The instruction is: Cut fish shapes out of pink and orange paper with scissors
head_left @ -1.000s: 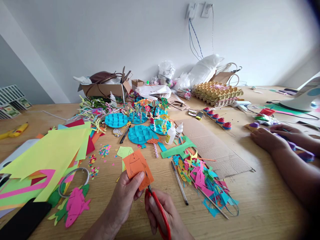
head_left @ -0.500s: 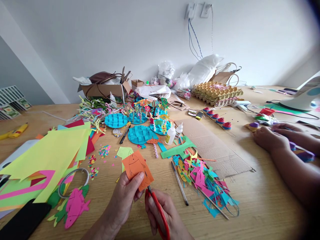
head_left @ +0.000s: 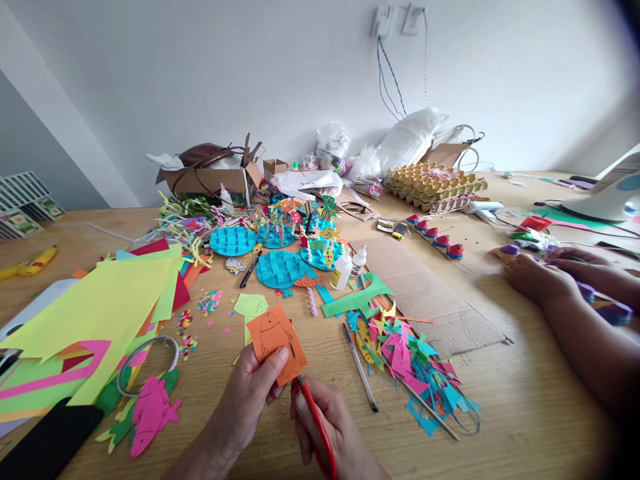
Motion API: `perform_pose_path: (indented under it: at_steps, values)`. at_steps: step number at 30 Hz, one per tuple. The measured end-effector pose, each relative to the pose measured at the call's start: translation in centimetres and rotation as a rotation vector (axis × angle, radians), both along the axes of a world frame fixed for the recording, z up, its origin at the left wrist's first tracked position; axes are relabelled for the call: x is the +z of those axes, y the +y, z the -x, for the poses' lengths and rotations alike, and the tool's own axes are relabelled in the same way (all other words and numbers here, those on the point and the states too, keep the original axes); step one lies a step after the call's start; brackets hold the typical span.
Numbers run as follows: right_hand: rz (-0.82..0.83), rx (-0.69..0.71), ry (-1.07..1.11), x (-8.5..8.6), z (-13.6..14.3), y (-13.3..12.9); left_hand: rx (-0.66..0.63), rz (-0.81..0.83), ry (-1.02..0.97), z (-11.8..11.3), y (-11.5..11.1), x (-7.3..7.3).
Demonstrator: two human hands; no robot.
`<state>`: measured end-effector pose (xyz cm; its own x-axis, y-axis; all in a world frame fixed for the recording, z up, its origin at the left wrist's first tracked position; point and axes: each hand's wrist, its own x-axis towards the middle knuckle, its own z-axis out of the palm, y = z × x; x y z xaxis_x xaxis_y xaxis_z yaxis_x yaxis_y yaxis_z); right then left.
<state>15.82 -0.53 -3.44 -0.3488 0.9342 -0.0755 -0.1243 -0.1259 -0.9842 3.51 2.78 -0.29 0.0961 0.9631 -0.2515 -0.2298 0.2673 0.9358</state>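
Observation:
Between the thumb and fingers of my left hand [head_left: 250,393] is a piece of orange paper [head_left: 270,330] with a fish drawn on it in dark lines. My right hand [head_left: 330,420] grips red-handled scissors [head_left: 319,423]. Their blades meet the lower right edge of the paper, and most of the blade length is hidden behind it. Just behind the paper lies a yellow-green paper piece [head_left: 250,305] with a drawn fish. Pink and green cut-out fish [head_left: 151,413] are stacked to the left, beside a roll of tape [head_left: 175,353].
Yellow sheets [head_left: 100,293] cover the left side. Colourful paper scraps [head_left: 410,353] and a pen [head_left: 361,367] lie right of my hands. Blue discs [head_left: 285,268], glue bottles [head_left: 341,270] and flat cardboard [head_left: 425,293] stand farther back. Another person's hands [head_left: 545,283] work at the right.
The orange paper has tilted slightly and shifted a little in my left hand. The scissors stay at its lower right edge, their handles turned slightly. Little else differs.

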Motion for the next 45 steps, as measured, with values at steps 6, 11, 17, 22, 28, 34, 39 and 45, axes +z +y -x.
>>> perform_pose_path:
  at_steps: [6, 11, 17, 22, 28, 34, 39, 45]
  values:
    - [-0.026, -0.006, -0.004, -0.4, 0.0, 0.1, -0.014, 0.017, -0.014, 0.0, -0.1, -0.1]
    - [-0.049, -0.008, -0.064, -1.0, -0.1, -0.1, 0.001, 0.03, -0.014, 0.1, 0.0, -0.3]
    - [-0.09, -0.009, -0.115, -1.5, -0.4, -0.1, 0.084, 0.058, 0.01, 0.3, 0.3, 0.2]
    - [-0.105, -0.03, -0.112, -1.2, -0.2, -0.1, 0.066, 0.039, 0.041, 0.3, 0.4, 0.2]
    - [-0.124, -0.03, -0.138, -1.4, -0.3, -0.1, 0.037, 0.047, 0.059, 0.4, 0.3, 0.1]
    - [-0.176, -0.036, -0.202, -1.7, -0.6, 0.0, 0.019, 0.036, 0.068, 0.4, 0.3, 0.0]
    - [-0.231, -0.05, -0.274, -1.6, -0.7, 0.1, 0.003, 0.027, 0.054, 0.5, 0.4, 0.1]
    - [-0.247, -0.022, -0.339, -1.0, -0.6, 0.0, -0.055, -0.091, 0.053, 2.8, 2.0, 1.9]
